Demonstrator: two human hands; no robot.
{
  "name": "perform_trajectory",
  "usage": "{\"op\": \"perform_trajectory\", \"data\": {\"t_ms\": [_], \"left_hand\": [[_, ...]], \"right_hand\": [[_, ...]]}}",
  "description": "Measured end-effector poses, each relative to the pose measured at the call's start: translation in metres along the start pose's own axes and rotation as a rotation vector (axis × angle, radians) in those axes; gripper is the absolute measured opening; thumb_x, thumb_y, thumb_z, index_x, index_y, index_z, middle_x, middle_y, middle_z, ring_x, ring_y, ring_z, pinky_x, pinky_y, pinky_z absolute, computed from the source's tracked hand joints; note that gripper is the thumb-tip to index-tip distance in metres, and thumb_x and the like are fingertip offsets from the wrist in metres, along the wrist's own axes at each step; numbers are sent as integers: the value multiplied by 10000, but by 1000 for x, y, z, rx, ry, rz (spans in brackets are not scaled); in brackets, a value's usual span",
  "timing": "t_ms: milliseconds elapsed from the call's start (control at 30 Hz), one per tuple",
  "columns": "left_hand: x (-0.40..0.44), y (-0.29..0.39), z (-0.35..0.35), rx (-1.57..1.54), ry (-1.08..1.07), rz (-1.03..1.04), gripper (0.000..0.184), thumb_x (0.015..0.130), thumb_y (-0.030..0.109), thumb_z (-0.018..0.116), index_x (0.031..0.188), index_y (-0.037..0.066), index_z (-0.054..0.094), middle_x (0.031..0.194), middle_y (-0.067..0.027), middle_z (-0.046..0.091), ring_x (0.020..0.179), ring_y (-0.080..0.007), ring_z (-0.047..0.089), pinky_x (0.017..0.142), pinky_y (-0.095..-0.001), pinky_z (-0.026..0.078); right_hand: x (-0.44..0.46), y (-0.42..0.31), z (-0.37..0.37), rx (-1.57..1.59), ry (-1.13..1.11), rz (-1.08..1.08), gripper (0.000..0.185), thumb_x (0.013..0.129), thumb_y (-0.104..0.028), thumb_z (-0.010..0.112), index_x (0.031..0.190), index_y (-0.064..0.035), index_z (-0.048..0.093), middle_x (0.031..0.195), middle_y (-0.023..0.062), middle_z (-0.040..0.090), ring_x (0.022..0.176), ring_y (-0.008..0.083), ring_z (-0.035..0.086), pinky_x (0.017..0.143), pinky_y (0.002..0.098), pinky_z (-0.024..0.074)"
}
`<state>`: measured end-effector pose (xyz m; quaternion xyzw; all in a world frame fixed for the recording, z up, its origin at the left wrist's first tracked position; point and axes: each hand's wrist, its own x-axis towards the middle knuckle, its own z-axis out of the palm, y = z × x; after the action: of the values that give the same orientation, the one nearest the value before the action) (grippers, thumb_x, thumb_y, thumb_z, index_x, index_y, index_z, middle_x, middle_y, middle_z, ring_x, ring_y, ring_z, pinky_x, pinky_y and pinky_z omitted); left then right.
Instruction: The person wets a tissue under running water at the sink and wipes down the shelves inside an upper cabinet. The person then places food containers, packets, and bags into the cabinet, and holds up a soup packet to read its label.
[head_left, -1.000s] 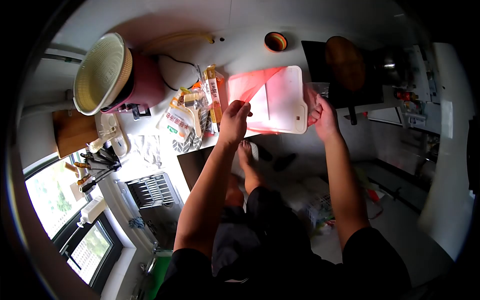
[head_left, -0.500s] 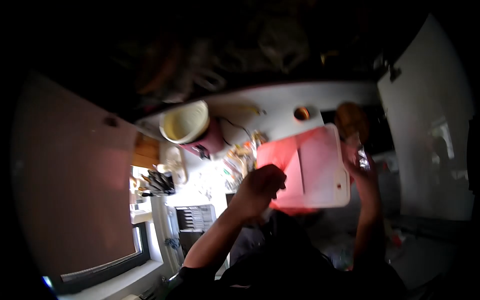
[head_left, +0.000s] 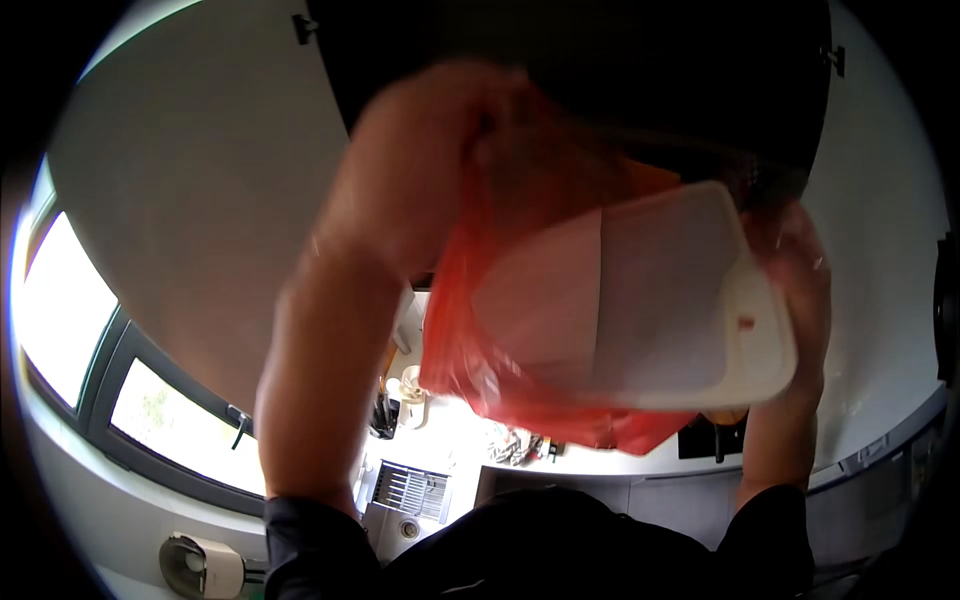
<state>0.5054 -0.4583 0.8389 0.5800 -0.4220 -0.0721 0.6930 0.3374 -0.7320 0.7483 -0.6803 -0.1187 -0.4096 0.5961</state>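
Observation:
A white cutting board (head_left: 665, 310) with rounded corners, a raised rim and a small slot hangs tilted in the air before me. Red plastic bag film (head_left: 455, 345) wraps its left part and lower edge. My left hand (head_left: 490, 110), smeared by motion, is raised high and closed on the gathered top of the bag. At the board's right end, my right hand (head_left: 800, 255) grips the edge, its fingers partly hidden and blurred.
An open wall cupboard with a dark inside (head_left: 650, 60) is ahead, between its left door (head_left: 200, 200) and right door (head_left: 875, 250). Below are the counter, a sink with a drying rack (head_left: 412, 490), and a knife block (head_left: 383, 415). Windows (head_left: 165, 405) stand at left.
Both hands have risen with the bag and board, from above the counter to in front of the open cupboard. My view has tilted up, and the pink-and-cream bucket is out of sight.

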Motion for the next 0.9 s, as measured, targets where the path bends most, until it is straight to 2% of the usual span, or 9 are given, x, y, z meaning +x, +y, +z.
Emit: {"op": "perform_trajectory", "data": {"t_ms": [33, 100, 167, 267, 367, 433, 533, 667, 900], "left_hand": [[17, 21, -14, -43, -67, -43, 341, 1003, 290, 594, 1198, 10, 593, 1097, -96, 633, 906, -179, 587, 794, -279, 474], [17, 62, 15, 260, 215, 195, 94, 884, 89, 571, 830, 60, 643, 756, -55, 592, 682, -158, 539, 608, -314, 422], [40, 92, 23, 114, 184, 231, 83, 838, 48, 551, 793, 38, 621, 728, -18, 515, 693, -131, 458, 616, -286, 379], [75, 125, 9, 417, 75, 418, 83, 838, 45, 539, 788, 35, 604, 727, -25, 512, 724, -134, 466, 636, -295, 380], [111, 132, 13, 343, 187, 562, 73, 844, 52, 532, 815, 34, 597, 732, -23, 518, 715, -140, 466, 629, -302, 378], [119, 139, 6, 758, 356, 723, 45, 834, 27, 538, 814, 44, 575, 754, -21, 520, 709, -147, 471, 626, -313, 391], [157, 117, -24, 700, 369, 838, 59, 845, 0, 541, 868, 54, 539, 766, -11, 501, 703, -145, 472, 628, -312, 409], [194, 70, -63, 500, 421, 743, 114, 860, -23, 539, 931, 62, 510, 818, -24, 507, 741, -145, 485, 654, -302, 425], [223, 39, -109, 515, 273, 672, 238, 878, 33, 609, 1080, 64, 490, 916, -49, 539, 856, -153, 517, 783, -299, 446]], "right_hand": [[14, 0, -3, 108, -50, -30, 208, 935, -148, 616, 1124, -59, 613, 1006, 56, 680, 920, 150, 668, 793, 294, 549], [49, 1, -7, 628, -166, 11, 199, 962, -200, 635, 1114, -72, 621, 1011, 65, 699, 919, 175, 693, 779, 313, 581], [86, -16, -8, 477, -181, -46, 163, 960, -205, 640, 1073, -88, 625, 997, 68, 695, 909, 179, 691, 769, 314, 572], [133, -20, 7, 544, -166, -256, 124, 948, -168, 630, 1047, -94, 616, 927, 49, 662, 833, 170, 668, 730, 312, 558], [186, -5, -2, 507, -132, -380, 126, 903, -82, 627, 1026, -90, 603, 861, 26, 608, 769, 160, 625, 695, 320, 542], [203, -17, 28, 547, -129, -444, 85, 899, -93, 619, 983, -76, 622, 837, 19, 598, 725, 132, 591, 643, 306, 490], [243, -6, 60, 608, -96, -488, 129, 884, -113, 642, 995, -49, 626, 839, 14, 597, 700, 108, 568, 620, 285, 451], [302, 45, 65, 593, -130, -350, 229, 850, -13, 629, 1063, -68, 566, 856, 31, 580, 743, 160, 597, 683, 335, 540], [345, 66, 87, 526, -48, -200, 410, 819, 16, 663, 1179, -34, 475, 957, 80, 587, 769, 193, 621, 677, 370, 559]]}}
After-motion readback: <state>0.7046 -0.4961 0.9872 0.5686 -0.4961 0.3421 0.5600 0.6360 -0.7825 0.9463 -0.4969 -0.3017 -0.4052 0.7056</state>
